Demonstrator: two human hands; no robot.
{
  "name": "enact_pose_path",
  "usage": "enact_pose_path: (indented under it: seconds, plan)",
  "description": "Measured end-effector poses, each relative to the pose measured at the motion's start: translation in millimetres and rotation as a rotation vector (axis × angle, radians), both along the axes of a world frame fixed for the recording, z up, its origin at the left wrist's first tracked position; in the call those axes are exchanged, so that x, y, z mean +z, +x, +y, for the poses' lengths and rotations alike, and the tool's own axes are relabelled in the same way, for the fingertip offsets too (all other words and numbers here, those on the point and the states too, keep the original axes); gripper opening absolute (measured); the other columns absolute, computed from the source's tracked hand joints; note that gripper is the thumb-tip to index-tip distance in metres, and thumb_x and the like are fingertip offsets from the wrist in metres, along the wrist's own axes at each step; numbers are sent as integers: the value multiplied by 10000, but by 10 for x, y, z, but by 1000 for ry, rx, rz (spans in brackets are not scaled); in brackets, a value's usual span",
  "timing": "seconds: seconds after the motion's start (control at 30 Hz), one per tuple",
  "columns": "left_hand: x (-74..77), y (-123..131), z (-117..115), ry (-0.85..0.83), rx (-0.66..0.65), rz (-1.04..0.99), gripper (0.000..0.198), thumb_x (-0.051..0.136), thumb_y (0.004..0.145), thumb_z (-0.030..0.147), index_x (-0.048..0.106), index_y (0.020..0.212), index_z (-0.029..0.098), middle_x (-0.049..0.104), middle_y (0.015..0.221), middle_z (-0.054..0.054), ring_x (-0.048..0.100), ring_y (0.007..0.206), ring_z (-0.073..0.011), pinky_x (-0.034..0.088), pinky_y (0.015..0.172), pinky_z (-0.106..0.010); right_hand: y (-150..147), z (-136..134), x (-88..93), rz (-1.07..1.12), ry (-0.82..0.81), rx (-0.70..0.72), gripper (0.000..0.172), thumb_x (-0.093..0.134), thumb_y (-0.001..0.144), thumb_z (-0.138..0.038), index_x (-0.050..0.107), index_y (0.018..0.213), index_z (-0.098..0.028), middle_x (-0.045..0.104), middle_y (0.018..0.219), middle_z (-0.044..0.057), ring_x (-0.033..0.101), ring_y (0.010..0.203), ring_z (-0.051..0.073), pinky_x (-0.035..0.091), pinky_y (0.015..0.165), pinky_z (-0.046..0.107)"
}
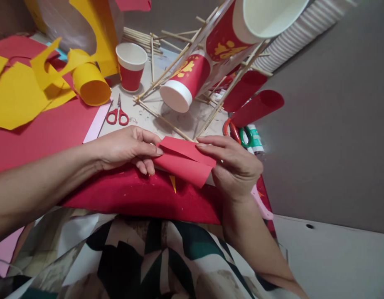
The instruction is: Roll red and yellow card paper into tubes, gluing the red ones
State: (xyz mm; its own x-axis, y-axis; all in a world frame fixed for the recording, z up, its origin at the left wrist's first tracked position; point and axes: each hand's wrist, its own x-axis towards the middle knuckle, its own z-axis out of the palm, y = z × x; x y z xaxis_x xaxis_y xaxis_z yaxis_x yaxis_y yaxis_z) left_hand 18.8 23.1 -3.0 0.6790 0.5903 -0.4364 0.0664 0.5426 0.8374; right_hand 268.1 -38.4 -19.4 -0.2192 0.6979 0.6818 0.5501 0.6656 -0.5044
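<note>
A piece of red paper (182, 166), curled over so that one edge overlaps the rest, is held between both hands above the front of the table. My left hand (129, 149) pinches its left end between thumb and fingers. At the right end, my right hand (235, 164) grips the paper, with the fingers on top and the thumb hidden. Just beyond the paper stands a stick frame (163, 118) with red-and-white paper cups (192, 74) lying slanted in it. Small red-handled scissors (117, 114) lie beyond my left hand.
An upright paper cup (132, 68) stands behind the scissors. Yellow paper cut-outs (20, 91) and a yellow paper tube (94, 85) lie on red sheets at left. Red paper tubes (257, 108), a green tape roll (246, 137) and a stack of white cups (304, 29) are at right, beside the wall.
</note>
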Motion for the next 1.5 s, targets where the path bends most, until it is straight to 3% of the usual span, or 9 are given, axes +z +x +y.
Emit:
enact_pose_path:
  seconds: [0.4, 0.57, 0.7, 0.87, 1.0, 1.1, 1.2, 1.4, 1.5]
  plan:
    - [-38, 12, 6, -54, -13, -84, 98, 700, 763, 70, 759, 810, 132, 731, 623, -48, 690, 469, -148, 519, 437, -174, 36, 9, -6, -86, 3, -34, 315, 660, 905, -159, 774, 1098, -380, 785, 1084, 24, 750, 973, 237, 625, 823, 415]
    - [-34, 20, 14, -83, 15, -98, 101, 662, 738, 45, 735, 747, 114, 736, 621, -81, 731, 546, -163, 570, 525, -178, 39, 18, -8, -96, -13, -32, 322, 632, 924, -164, 775, 1103, -392, 784, 1087, 18, 748, 980, 228, 617, 845, 408]
    - [-30, 17, 24, -98, 47, -136, 44, 724, 754, 129, 701, 721, 111, 742, 650, -96, 762, 621, -213, 607, 559, -224, 39, 16, 1, -100, -23, -46, 319, 617, 929, -163, 779, 1089, -386, 783, 1091, 19, 748, 984, 224, 618, 845, 408]
    - [-68, 14, 34, -96, 42, -95, 96, 740, 809, 180, 704, 761, 105, 747, 643, -93, 733, 551, -168, 592, 531, -188, 31, 14, 6, -89, -6, -11, 345, 616, 922, -117, 777, 1099, -365, 781, 1102, 22, 743, 1000, 212, 613, 845, 392]
    - [-53, 27, 34, -74, 120, -50, 77, 735, 798, 124, 681, 746, 107, 719, 579, -67, 707, 492, -149, 569, 484, -160, 16, 33, -26, 49, 8, -92, 353, 640, 908, -133, 757, 1164, -345, 773, 1127, 18, 729, 1038, 220, 613, 869, 393]
    - [-19, 37, 25, -35, 220, -34, 131, 718, 823, 120, 640, 718, 121, 703, 548, -62, 695, 467, -150, 553, 455, -156, -2, 47, -48, 278, -11, -224, 305, 696, 894, -215, 751, 1179, -309, 771, 1083, 28, 725, 926, 194, 602, 755, 340]
    - [-1, 54, 7, 10, 296, 11, 160, 687, 872, 137, 618, 728, 136, 694, 528, -48, 675, 438, -137, 537, 437, -150, -33, 39, -28, 435, -87, -306, 165, 703, 907, -354, 793, 1005, -257, 725, 773, -3, 634, 637, 124, 513, 564, 258]
    - [-19, 97, -51, 122, 284, 89, 126, 665, 933, 219, 661, 831, 146, 731, 576, -62, 681, 464, -125, 530, 459, -143, -101, -1, 42, 418, -518, -245, 569, 605, 909, -627, 618, 558, -179, 473, 481, -32, 395, 449, 72, 297, 445, 236]
    - [-19, 110, -77, 154, 257, 111, 134, 650, 949, 245, 677, 863, 146, 738, 591, -56, 687, 483, -123, 531, 471, -147, -103, 2, 15, 445, -651, -175, 609, 644, 872, -646, 487, 504, -187, 404, 467, -44, 336, 453, 69, 247, 449, 247]
